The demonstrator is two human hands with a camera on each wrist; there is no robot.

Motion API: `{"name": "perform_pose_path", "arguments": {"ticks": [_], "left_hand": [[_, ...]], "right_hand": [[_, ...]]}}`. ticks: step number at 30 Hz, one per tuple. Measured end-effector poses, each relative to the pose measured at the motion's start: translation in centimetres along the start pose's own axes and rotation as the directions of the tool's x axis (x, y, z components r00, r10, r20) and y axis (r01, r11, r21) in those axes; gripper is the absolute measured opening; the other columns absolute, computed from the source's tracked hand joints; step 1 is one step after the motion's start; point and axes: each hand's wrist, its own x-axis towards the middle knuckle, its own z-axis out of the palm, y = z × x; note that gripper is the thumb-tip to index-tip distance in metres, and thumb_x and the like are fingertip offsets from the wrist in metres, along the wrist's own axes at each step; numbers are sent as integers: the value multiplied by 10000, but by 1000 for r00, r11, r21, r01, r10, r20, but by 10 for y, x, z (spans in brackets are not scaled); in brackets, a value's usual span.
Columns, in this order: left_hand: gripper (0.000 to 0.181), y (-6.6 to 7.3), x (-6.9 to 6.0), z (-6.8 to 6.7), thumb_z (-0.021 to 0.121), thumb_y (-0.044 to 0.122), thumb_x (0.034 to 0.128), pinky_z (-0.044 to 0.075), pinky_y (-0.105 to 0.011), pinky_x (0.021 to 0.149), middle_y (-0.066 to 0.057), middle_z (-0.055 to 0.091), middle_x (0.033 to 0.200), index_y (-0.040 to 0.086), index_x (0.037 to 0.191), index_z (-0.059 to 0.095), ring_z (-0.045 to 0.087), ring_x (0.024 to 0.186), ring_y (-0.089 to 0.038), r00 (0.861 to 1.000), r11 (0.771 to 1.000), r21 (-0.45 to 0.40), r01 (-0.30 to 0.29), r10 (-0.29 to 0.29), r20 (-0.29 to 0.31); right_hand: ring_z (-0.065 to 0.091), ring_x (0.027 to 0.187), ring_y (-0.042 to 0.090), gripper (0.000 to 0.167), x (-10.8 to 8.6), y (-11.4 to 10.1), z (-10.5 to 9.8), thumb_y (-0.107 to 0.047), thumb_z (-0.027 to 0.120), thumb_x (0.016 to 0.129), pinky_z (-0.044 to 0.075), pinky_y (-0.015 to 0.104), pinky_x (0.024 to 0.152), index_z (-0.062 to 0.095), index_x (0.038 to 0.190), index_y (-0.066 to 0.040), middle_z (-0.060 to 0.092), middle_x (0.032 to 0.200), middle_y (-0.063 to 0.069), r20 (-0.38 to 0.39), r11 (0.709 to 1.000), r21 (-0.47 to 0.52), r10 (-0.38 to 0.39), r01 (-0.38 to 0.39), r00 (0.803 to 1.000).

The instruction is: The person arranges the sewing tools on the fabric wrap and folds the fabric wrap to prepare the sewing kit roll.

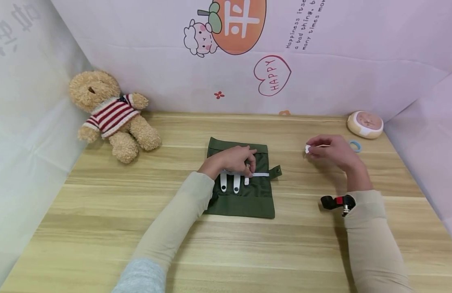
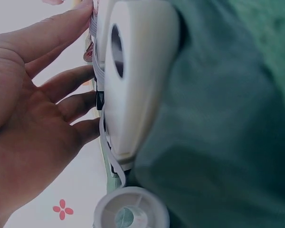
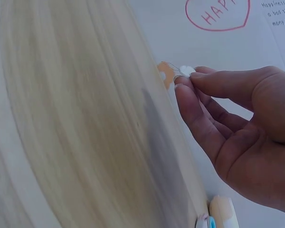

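A dark green roll-up pouch (image 1: 237, 207) lies unrolled on the table, holding two slim white tools (image 1: 236, 184) with dark spots and a small whitish piece (image 1: 246, 180) under a white elastic strap (image 1: 261, 174). Over it, my left hand (image 1: 236, 160) has its thumb and a bent finger at the strap, apparently pinching it; the fingertips are partly hidden. A white tool with an oval hole (image 2: 142, 85) and a white spool (image 2: 102, 209) show in the left wrist view. My right hand (image 1: 332, 150) pinches a small white needle threader (image 3: 186, 71) with a thin wire loop, above the table.
A teddy bear (image 1: 112, 118) in a striped sweater leans at the back left. At the back right are a round cream-and-pink object (image 1: 365, 124) and a light blue ring (image 1: 355, 146). White printed sheets (image 1: 156, 77) wall in the wooden table (image 1: 247, 252).
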Motion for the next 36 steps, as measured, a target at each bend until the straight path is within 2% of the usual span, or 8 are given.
{"name": "perform_pose_path", "arguments": {"ticks": [6, 13, 19, 32, 36], "left_hand": [[70, 0, 0, 1, 726, 142, 958, 398, -358, 1097, -86, 223, 1666, 153, 889, 717, 16, 1553, -290, 1000, 1000, -1, -1, 1, -5], [58, 0, 0, 1, 727, 148, 959, 400, -356, 1097, -75, 226, 1665, 145, 901, 722, 17, 1553, -283, 1000, 1000, -6, 8, -8, -8], [97, 0, 0, 2, 726, 122, 955, 408, -353, 1088, -90, 231, 1662, 165, 870, 712, 20, 1553, -291, 1000, 1000, -22, 2, -2, -15], [95, -1, 1, 1, 726, 101, 950, 428, -324, 1058, -94, 235, 1660, 153, 870, 721, 11, 1553, -293, 1000, 999, -33, -7, 6, -21], [80, -2, 1, 1, 728, 108, 946, 390, -346, 1111, -98, 248, 1656, 152, 878, 730, 26, 1551, -305, 1000, 1000, -21, -10, 10, -25]], "right_hand": [[700, 855, 88, 345, 4, -7, 9, -109, 673, 990, 585, 288, 781, 616, 1258, 101, 669, 1079, 144, 2, 1000, -15, 5, -5, 1000], [689, 860, 87, 320, 14, -12, 23, -37, 660, 981, 591, 311, 791, 606, 1249, 130, 641, 1102, 209, 25, 999, 31, -11, 10, 1000], [686, 880, 85, 314, 18, -18, 33, -45, 663, 980, 589, 306, 797, 615, 1248, 110, 607, 1159, 242, 48, 999, 36, -25, 23, 999], [712, 871, 191, 244, 29, -33, 64, -48, 688, 963, 588, 302, 786, 662, 1156, 99, 622, 1072, 241, 110, 990, 94, -119, 108, 987], [708, 839, 199, 199, 33, -37, 74, -37, 682, 960, 589, 312, 765, 670, 1117, 84, 630, 1034, 227, 150, 988, 96, -138, 124, 979]]}}
